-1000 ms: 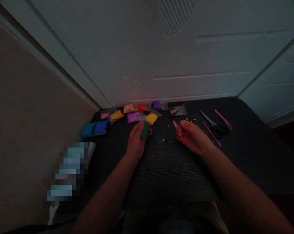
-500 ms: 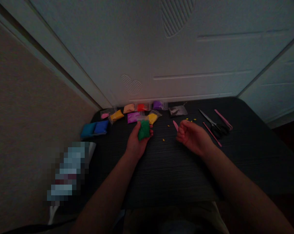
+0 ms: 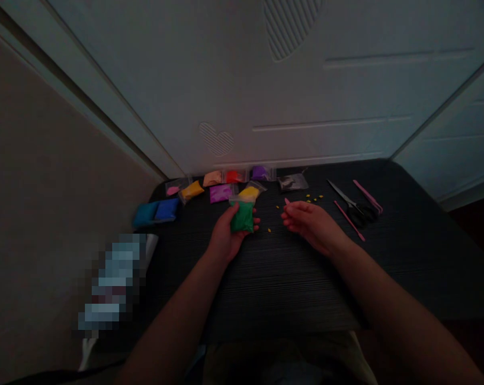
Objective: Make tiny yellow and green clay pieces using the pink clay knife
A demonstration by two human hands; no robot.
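In my left hand (image 3: pixel 226 230) is a clear zip bag of green clay (image 3: pixel 242 216), held between the thumb on top and the fingers beneath. My right hand (image 3: pixel 312 222) is a little above the table to the right, its fingers curled and the thumb close to the forefinger. Whether anything small sits between those fingertips is too dark to tell. Just behind them the tip of a pink tool (image 3: pixel 287 201) shows; the hand hides the rest of it. Small yellow bits (image 3: pixel 270 230) lie on the dark table (image 3: pixel 274 289) between and beyond my hands.
Bags of coloured clay, among them a purple one (image 3: pixel 260 172) and a blue one (image 3: pixel 166 209), line the back and left. Scissors (image 3: pixel 350 203), a thin pink stick (image 3: pixel 348 219) and pink tweezers (image 3: pixel 368 196) lie right. A blurred-out package (image 3: pixel 114 280) is at left.
My left hand has moved slightly right, and the green bag has turned so its clear top shows. My right hand has shifted left, its fingers less tightly curled, covering more of the pink tool.
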